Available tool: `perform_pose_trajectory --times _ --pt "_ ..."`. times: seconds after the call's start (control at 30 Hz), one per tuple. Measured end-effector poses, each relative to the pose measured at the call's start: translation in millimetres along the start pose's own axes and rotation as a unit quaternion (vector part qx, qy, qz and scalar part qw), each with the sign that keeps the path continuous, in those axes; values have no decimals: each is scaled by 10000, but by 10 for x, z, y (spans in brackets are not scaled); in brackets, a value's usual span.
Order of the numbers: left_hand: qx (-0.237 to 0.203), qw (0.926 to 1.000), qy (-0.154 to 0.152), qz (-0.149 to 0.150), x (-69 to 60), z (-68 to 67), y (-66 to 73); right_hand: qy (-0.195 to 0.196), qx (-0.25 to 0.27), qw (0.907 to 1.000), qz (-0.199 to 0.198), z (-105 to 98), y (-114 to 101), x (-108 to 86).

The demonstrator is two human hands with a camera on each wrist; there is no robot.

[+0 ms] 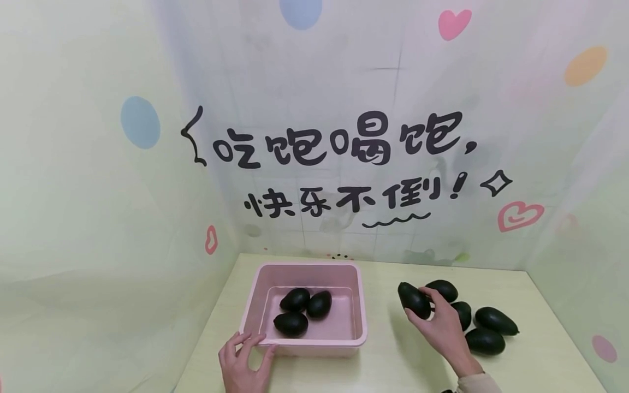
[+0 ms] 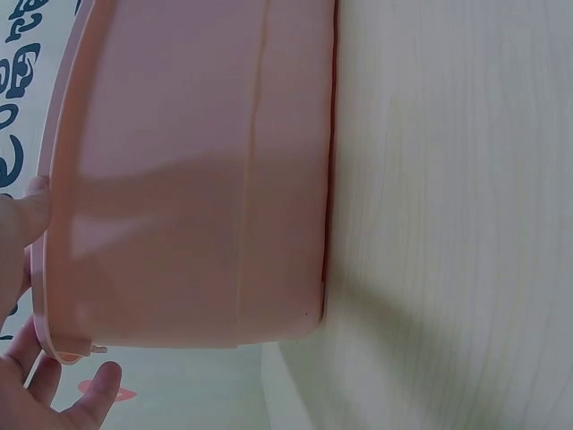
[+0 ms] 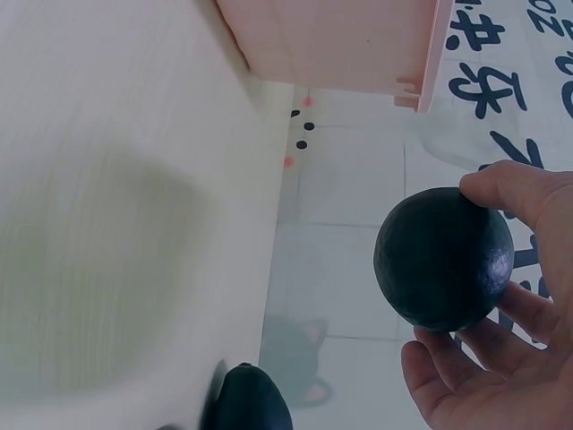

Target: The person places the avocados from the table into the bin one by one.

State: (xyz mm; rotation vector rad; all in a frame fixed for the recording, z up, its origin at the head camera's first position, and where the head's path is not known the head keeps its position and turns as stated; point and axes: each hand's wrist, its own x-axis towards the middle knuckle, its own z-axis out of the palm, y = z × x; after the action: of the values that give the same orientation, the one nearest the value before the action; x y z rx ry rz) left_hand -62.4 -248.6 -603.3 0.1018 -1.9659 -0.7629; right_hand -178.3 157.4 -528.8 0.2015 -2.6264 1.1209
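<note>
My right hand [image 1: 442, 326] holds a dark green avocado [image 1: 414, 299] between thumb and fingers, raised above the table to the right of the pink bin [image 1: 339, 343]. In the right wrist view the hand [image 3: 501, 358] grips the avocado [image 3: 443, 260] from the side. Three dark avocados [image 1: 291, 324] lie inside the bin. My left hand [image 1: 245, 363] rests with its fingertips on the bin's front left rim; in the left wrist view its fingers [image 2: 34, 210] touch the rim of the bin [image 2: 179, 179].
On the right side of the pale wooden table [image 1: 393, 376] lie several more avocados [image 1: 485, 341], close together. A printed curtain [image 1: 314, 82] with black writing hangs behind the table and along both sides.
</note>
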Motion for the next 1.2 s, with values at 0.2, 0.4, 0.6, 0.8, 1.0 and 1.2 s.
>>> perform_pose_trajectory --times 0.2,0.4,0.6,0.8,1.0,1.2 --pt "68 10000 31 21 12 -10 1 43 -8 9999 -125 -1 -34 11" --pt "11 10000 85 22 13 -11 2 -59 -2 9999 -82 -2 -61 19" --pt "-22 9999 152 60 10 8 -4 -17 6 9999 -159 -9 -108 22" --pt "-25 9998 183 104 11 18 -9 89 26 9994 -319 -15 -155 20" --pt "-4 9999 92 48 7 10 0 123 34 9993 -363 -22 -198 22" --pt "5 9999 120 79 1 13 -9 53 161 9993 -343 -30 -244 31"
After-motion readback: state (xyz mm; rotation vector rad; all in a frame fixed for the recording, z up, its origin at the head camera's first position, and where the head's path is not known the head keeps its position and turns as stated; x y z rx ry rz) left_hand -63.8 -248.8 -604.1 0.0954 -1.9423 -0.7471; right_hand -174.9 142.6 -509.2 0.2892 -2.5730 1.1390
